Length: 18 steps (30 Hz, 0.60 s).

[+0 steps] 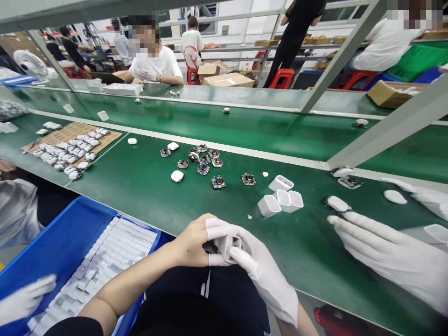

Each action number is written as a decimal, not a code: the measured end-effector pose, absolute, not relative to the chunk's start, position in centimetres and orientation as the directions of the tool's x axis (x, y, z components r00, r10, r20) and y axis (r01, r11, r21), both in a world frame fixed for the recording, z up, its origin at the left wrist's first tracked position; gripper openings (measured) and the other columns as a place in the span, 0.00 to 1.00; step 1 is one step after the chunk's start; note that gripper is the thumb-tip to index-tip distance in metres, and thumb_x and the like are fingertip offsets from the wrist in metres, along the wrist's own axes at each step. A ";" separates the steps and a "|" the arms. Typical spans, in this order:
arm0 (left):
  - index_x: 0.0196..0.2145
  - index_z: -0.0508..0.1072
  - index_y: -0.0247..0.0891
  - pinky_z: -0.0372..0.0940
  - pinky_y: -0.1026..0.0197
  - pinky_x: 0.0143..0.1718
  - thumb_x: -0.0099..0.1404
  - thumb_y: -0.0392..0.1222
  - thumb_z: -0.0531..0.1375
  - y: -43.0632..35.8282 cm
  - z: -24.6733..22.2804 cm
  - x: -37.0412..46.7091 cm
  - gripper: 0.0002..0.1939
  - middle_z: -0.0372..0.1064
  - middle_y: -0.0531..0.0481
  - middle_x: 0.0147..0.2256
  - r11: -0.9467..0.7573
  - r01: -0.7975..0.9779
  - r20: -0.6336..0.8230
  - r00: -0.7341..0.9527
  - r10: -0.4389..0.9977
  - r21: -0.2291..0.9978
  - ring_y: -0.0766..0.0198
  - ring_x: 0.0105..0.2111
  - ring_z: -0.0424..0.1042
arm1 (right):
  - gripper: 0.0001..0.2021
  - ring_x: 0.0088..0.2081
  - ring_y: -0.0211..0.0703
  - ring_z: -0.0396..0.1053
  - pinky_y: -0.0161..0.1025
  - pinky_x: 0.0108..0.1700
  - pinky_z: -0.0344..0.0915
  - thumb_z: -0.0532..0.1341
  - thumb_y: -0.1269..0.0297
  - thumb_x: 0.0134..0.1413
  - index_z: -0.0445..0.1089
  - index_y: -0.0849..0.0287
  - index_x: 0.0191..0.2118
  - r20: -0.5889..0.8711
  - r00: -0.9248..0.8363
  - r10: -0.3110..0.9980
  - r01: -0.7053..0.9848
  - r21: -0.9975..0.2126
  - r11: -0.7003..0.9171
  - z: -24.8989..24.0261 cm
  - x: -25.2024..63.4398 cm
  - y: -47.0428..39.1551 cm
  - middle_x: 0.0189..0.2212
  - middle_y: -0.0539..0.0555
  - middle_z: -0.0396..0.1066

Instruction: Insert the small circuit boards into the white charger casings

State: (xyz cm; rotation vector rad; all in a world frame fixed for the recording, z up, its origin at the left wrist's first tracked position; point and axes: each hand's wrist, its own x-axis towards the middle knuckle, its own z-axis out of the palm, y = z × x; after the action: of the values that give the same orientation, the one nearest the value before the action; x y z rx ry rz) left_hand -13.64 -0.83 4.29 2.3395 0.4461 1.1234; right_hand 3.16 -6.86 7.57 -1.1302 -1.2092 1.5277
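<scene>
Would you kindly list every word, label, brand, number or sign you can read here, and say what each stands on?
There is no text that can be read.
White casing between the left hand and right hand: no lettering can be made out.
Circuit boards: any markings are too small to read.
White shirt with a red print, in the background: no letters can be made out.

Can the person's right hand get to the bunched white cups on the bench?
Probably yes: the cups are just ahead and nothing blocks the way, though the right hand is holding another cup.
</scene>
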 end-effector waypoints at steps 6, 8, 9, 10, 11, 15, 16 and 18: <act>0.60 0.64 0.42 0.69 0.57 0.43 0.59 0.44 0.67 -0.9 6.1 -12.6 0.33 0.77 0.43 0.43 -0.836 0.077 0.643 0.601 0.474 0.544 0.59 0.38 0.75 | 0.15 0.35 0.44 0.70 0.39 0.40 0.69 0.60 0.50 0.58 0.71 0.58 0.40 -0.021 -0.050 0.999 -0.033 -0.999 -0.023 6.6 3.4 -6.6 0.33 0.53 0.73; 0.57 0.66 0.41 0.70 0.58 0.44 0.58 0.44 0.67 0.1 7.1 -11.8 0.30 0.77 0.44 0.42 -0.822 0.082 0.606 0.634 0.479 0.564 0.58 0.39 0.75 | 0.18 0.40 0.47 0.72 0.42 0.44 0.70 0.57 0.50 0.61 0.70 0.57 0.49 0.049 0.054 0.997 0.014 -0.999 0.049 5.5 3.8 -6.9 0.41 0.56 0.74; 0.55 0.68 0.40 0.69 0.57 0.45 0.58 0.44 0.68 1.1 7.6 -11.2 0.28 0.77 0.45 0.43 -0.802 0.107 0.573 0.644 0.506 0.588 0.58 0.40 0.75 | 0.22 0.45 0.49 0.72 0.45 0.48 0.70 0.56 0.50 0.62 0.66 0.56 0.55 0.097 0.130 0.987 0.067 -0.994 0.089 4.9 3.9 -7.1 0.47 0.58 0.72; 0.52 0.70 0.40 0.69 0.57 0.46 0.57 0.43 0.67 2.5 8.0 -10.5 0.25 0.76 0.45 0.43 -0.771 0.142 0.532 0.646 0.547 0.621 0.57 0.42 0.75 | 0.25 0.49 0.51 0.71 0.48 0.51 0.69 0.55 0.50 0.63 0.60 0.55 0.61 0.156 0.211 0.965 0.142 -0.982 0.128 4.2 4.0 -7.3 0.53 0.59 0.70; 0.49 0.71 0.39 0.69 0.56 0.48 0.56 0.43 0.67 4.4 8.4 -9.7 0.23 0.75 0.45 0.44 -0.729 0.194 0.482 0.636 0.603 0.657 0.57 0.43 0.75 | 0.27 0.52 0.53 0.70 0.51 0.53 0.68 0.54 0.50 0.63 0.55 0.54 0.64 0.217 0.274 0.937 0.232 -0.960 0.155 3.6 4.0 -7.6 0.56 0.60 0.67; 0.45 0.74 0.36 0.69 0.59 0.46 0.56 0.40 0.66 15.1 9.7 -4.3 0.18 0.76 0.48 0.42 -0.594 0.407 0.287 0.600 0.747 0.694 0.59 0.42 0.75 | 0.25 0.49 0.54 0.72 0.55 0.50 0.70 0.56 0.54 0.62 0.59 0.54 0.63 0.360 0.328 0.873 0.516 -0.843 0.154 1.5 3.8 -8.4 0.54 0.61 0.69; 0.45 0.74 0.35 0.69 0.59 0.46 0.56 0.39 0.66 18.1 9.9 -2.7 0.17 0.76 0.48 0.41 -0.586 0.434 0.273 0.593 0.758 0.684 0.59 0.42 0.75 | 0.23 0.48 0.53 0.73 0.53 0.49 0.71 0.57 0.56 0.62 0.61 0.54 0.61 0.376 0.323 0.868 0.538 -0.828 0.158 1.2 3.8 -8.4 0.52 0.60 0.71; 0.45 0.74 0.33 0.68 0.59 0.47 0.56 0.36 0.67 23.7 10.1 0.5 0.18 0.76 0.47 0.41 -0.574 0.477 0.253 0.579 0.775 0.665 0.58 0.42 0.75 | 0.20 0.45 0.49 0.75 0.49 0.47 0.73 0.57 0.61 0.61 0.65 0.54 0.58 0.393 0.329 0.858 0.546 -0.821 0.167 1.0 3.8 -8.2 0.47 0.58 0.74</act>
State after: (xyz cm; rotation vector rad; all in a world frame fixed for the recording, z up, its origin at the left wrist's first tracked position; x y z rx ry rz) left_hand 0.46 23.66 10.12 2.2716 0.9955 0.7270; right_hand 3.82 -8.17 0.97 -1.5052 -1.3413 0.3596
